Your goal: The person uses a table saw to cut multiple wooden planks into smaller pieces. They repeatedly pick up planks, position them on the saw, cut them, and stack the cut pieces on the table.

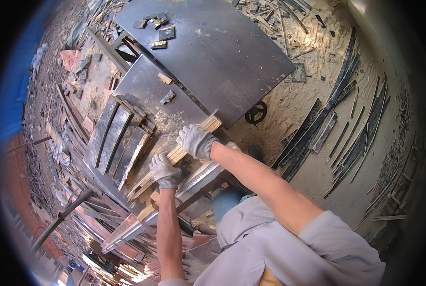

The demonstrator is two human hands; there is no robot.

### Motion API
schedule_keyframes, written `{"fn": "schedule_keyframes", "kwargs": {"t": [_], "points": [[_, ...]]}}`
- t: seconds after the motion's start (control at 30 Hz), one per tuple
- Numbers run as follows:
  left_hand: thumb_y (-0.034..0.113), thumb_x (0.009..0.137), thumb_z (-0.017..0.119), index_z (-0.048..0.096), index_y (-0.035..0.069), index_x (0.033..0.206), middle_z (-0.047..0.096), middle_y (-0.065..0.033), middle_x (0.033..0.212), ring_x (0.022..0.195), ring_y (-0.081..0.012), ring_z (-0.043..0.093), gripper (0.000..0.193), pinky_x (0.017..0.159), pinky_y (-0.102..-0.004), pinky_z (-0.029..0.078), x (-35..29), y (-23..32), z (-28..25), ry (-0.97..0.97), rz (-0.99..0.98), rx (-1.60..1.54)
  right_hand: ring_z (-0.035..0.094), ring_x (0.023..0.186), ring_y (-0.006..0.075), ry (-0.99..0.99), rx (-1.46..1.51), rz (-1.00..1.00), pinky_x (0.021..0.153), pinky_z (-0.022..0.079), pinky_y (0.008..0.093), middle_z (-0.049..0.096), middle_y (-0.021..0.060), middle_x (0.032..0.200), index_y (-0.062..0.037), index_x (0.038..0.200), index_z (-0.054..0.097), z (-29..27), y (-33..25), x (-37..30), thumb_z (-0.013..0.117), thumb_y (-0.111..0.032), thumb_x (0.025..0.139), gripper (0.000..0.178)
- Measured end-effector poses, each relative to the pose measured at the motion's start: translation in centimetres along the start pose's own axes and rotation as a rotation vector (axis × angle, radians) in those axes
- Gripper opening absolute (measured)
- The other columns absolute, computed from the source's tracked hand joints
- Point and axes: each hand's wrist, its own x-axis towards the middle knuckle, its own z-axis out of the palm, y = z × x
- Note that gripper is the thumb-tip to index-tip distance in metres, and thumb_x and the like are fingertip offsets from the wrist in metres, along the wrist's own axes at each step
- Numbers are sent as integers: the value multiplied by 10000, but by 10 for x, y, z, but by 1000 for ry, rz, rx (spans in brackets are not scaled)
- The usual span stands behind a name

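Both my hands wear grey-white knitted gloves. My left hand (165, 168) is closed over the near-left part of a stack of narrow plywood strips (176, 155). Farther up the same strips, my right hand (195, 141) is wrapped round them near their far-right end. The strips lie slantwise across a sawdust-covered metal table (232, 62); my palms hide parts of them. Left of the strips rests a pile of dark-faced board pieces (110, 136) with pale, rough edges. Close to my body, a metal rail with scale marks (199, 179) runs alongside the strips.
Small wood offcuts (166, 33) lie on the far table surface, and others (167, 97) sit by a long slit. A black handwheel (255, 112) shows under the table's right side. Long dark strips (317, 128) cover the floor at right; wood scraps (82, 71) litter the left.
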Motion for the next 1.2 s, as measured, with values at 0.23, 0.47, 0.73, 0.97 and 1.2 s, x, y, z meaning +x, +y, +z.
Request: {"fn": "schedule_keyframes", "kwargs": {"t": [0.23,0.47,0.73,0.97,1.2], "points": [[175,682,804,629,111,1200,628,-141,1167,1144,-369,621,551,1040,-496,454,70,-7,-9,43,-6,-6,692,1009,255,-49,-51,-12,852,514,411,722,91,1022,-95,1061,709,-25,45,55,710,-239,873,237],[178,679,789,621,98,1196,630,-142,1148,1142,-347,627,549,992,-491,464,130,-20,-32,17,-21,14,697,1034,274,-61,-53,-19,884,528,421,717,118,1033,-75,1098,706,-35,75,107,703,-229,854,288],[165,654,770,614,80,1166,623,-162,1134,1096,-361,625,542,942,-492,467,146,-18,-32,110,40,25,681,954,261,-3,-94,-79,809,512,408,707,106,975,-80,1057,709,-36,95,117,661,-234,871,246],[175,675,785,619,47,1213,636,-187,1185,1165,-371,628,577,1008,-478,463,146,-16,-39,44,-15,0,683,915,268,-25,-112,-105,804,516,409,707,123,964,-70,1039,702,-40,98,123,665,-207,874,218],[190,670,801,620,56,1220,635,-179,1183,1170,-362,625,595,1017,-472,461,150,-16,-44,-2,-44,22,719,1015,315,-95,-66,-80,875,551,446,734,176,1075,-38,1123,707,-44,97,125,741,-217,832,343]]}}
